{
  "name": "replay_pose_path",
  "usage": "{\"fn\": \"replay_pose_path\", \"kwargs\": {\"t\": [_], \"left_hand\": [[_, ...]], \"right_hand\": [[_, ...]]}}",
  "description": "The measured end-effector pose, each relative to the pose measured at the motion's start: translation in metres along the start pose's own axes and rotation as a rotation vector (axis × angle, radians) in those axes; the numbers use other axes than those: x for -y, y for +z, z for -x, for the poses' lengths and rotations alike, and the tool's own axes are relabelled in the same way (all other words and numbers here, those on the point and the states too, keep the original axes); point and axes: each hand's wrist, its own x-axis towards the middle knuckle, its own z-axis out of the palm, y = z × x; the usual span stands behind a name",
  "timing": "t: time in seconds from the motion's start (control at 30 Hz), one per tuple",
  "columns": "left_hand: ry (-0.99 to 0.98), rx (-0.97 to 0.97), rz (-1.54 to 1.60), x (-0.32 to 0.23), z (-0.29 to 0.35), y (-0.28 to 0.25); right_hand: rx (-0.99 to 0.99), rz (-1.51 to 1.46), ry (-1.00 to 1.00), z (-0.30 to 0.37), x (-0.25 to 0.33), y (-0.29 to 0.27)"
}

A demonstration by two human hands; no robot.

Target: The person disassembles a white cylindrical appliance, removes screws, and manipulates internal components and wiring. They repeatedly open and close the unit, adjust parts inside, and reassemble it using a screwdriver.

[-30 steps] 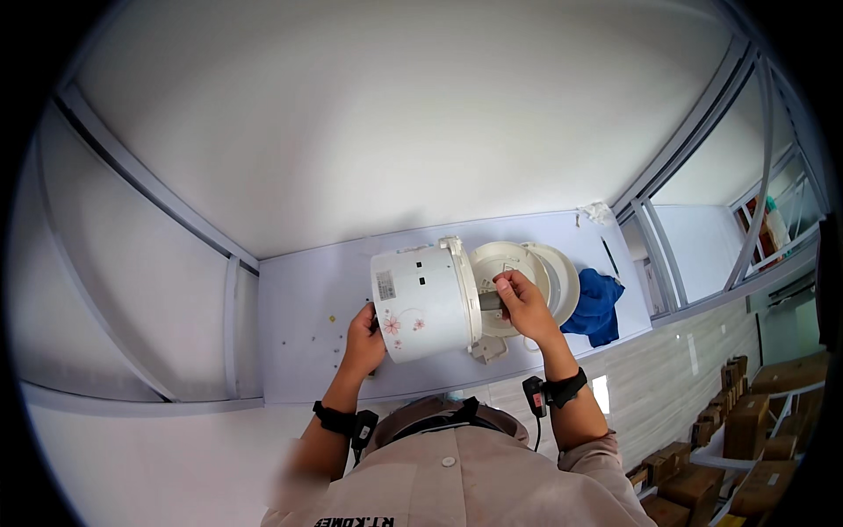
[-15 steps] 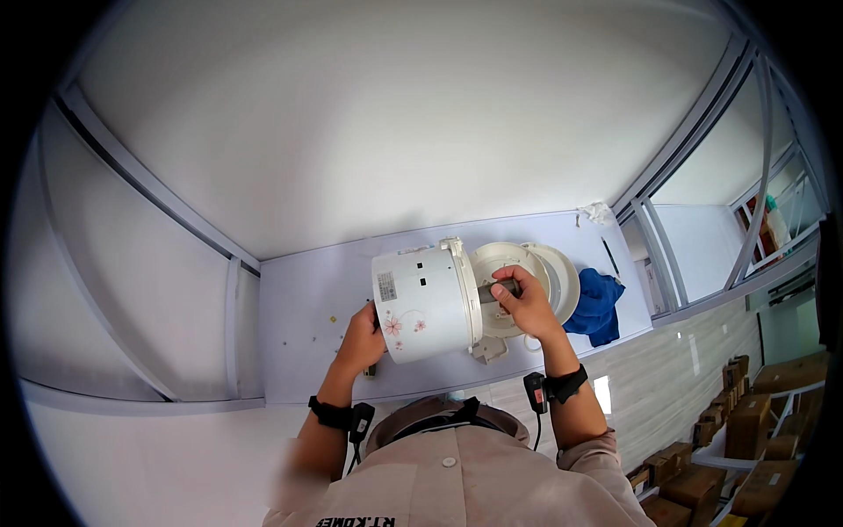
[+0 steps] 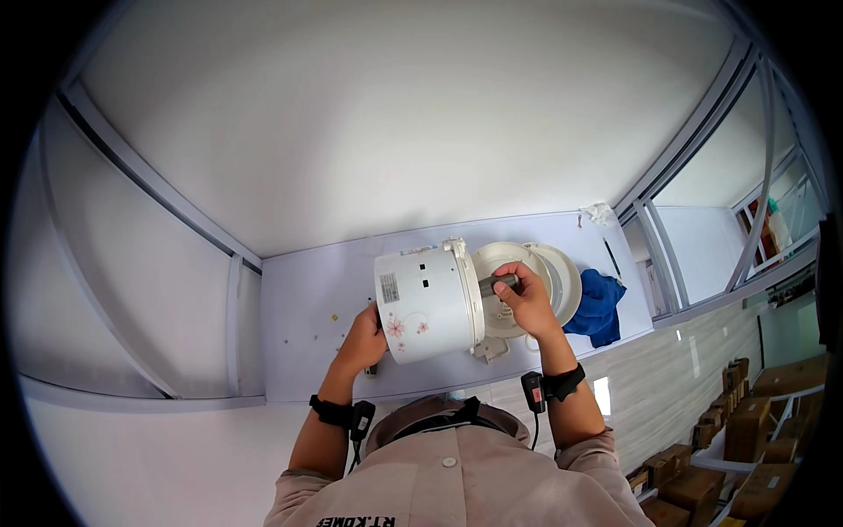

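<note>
A white rice cooker body (image 3: 439, 316) with pink flowers lies on its side on the table, its rimmed open end facing right. My left hand (image 3: 360, 342) is closed on its base end, with the fingertips hidden behind it. My right hand (image 3: 530, 303) pinches a dark grey cylindrical handle (image 3: 497, 285) at the cooker's open end. The handle's far end is hidden by the rim, so its exact kind does not show. Beneath my right hand sit a round cream cooker part (image 3: 492, 255) and a round lid-like part (image 3: 569, 285).
A blue cloth (image 3: 599, 307) lies right of the round parts. A small cream piece (image 3: 493, 350) rests near the table's front edge. Small loose bits, one a yellow piece (image 3: 335, 317), are scattered on the table (image 3: 299, 290) at left. A thin black stick (image 3: 610, 256) and crumpled white plastic (image 3: 601, 212) lie at back right.
The grey handle has tilted slightly, its right end now rising above my right thumb as the fingers shift on it. My left hand keeps its place on the cooker body.
</note>
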Motion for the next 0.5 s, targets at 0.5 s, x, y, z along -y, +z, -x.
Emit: {"fn": "replay_pose_path", "kwargs": {"t": [0.5], "left_hand": [[0.024,-0.019,0.001,0.001,0.001,0.003]], "right_hand": [[-0.407,-0.471,-0.135,0.001,0.002,-0.050]]}}
